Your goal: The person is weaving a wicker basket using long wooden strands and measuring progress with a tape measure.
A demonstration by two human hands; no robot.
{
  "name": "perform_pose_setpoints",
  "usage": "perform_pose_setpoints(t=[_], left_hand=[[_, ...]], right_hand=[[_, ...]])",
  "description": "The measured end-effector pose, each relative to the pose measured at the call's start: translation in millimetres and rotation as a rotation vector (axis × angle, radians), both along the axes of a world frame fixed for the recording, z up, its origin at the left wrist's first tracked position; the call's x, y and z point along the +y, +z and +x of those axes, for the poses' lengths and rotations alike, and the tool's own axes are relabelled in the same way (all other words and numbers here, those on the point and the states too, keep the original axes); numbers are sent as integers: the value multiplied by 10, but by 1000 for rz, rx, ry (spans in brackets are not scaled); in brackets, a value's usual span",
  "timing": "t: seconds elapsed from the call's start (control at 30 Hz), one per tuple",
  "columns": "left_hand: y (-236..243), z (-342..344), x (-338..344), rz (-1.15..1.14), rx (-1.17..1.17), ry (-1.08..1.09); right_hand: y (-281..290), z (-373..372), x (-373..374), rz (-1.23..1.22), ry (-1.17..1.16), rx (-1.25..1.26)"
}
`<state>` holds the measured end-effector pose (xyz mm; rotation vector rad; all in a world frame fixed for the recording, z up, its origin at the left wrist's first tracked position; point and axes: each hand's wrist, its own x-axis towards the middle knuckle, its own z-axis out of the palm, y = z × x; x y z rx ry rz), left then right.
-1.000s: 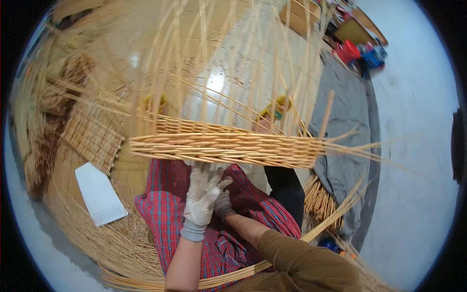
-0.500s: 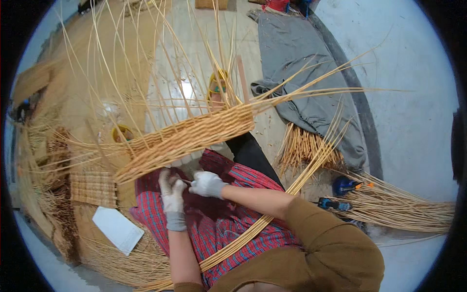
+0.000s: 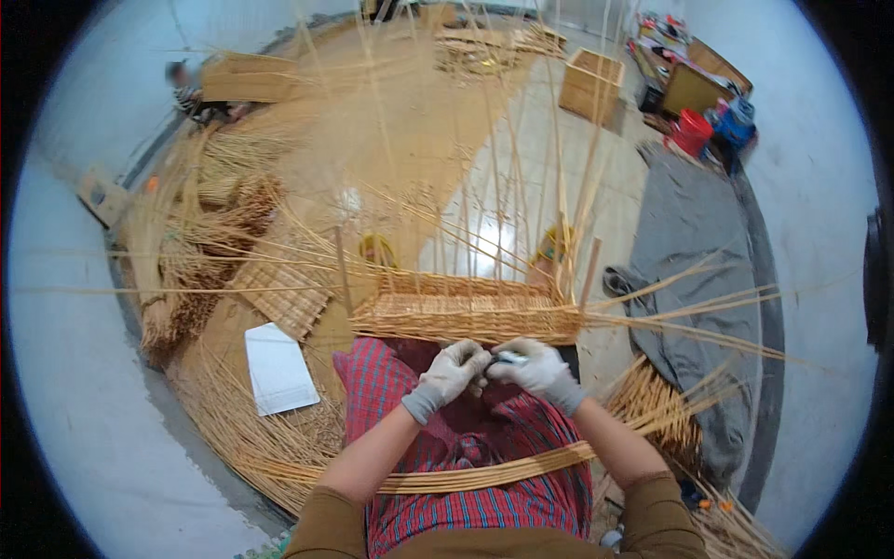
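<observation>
A half-woven wicker basket with long upright canes lies crosswise in front of me, above my lap. Just below its near rim, my left hand in a white glove has its fingers closed, holding something hidden from view. My right hand, gloved too, grips a small dark-and-silver object, perhaps a tool, beside the left fingertips. Red plaid cloth covers my lap, with a bundle of long rods lying across it. My feet in yellow sandals show beyond the basket.
A woven panel, white sheet and loose straw piles lie left. A grey cloth covers rods at right. Farther back are a wooden box, red bucket, clutter, and a person beside a board by the wall.
My view has lifted to take in more of the room. The basket, tilted half a second ago, now sits level across the view. Both hands have come together under its rim.
</observation>
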<state>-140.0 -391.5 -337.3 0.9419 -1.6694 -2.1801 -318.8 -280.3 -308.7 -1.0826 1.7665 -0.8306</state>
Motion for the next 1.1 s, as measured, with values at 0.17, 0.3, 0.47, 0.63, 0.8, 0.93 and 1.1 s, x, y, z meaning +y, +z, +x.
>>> perform_pose_setpoints(t=[0.17,0.3,0.47,0.63,0.8,0.93,1.1], left_hand=[[208,537,-1528,-372,191,421],[63,947,-2665,-272,381,768],[-366,805,-3320,-232,-81,825],[-244,833,-3096,-213,300,682],[-305,827,-3119,-197,339,738],[-351,999,-3155,-255,275,699],[-301,946,-3077,-245,262,680]], right_hand=[[227,-1517,-91,-383,-196,732],[410,-2196,-103,-317,-298,905],[632,-2038,-462,-194,-182,747],[629,-2285,-482,-162,-159,825],[665,-2346,-356,-178,-130,627],[614,-2265,-369,-320,33,946],[616,-2311,-342,-278,3,875]])
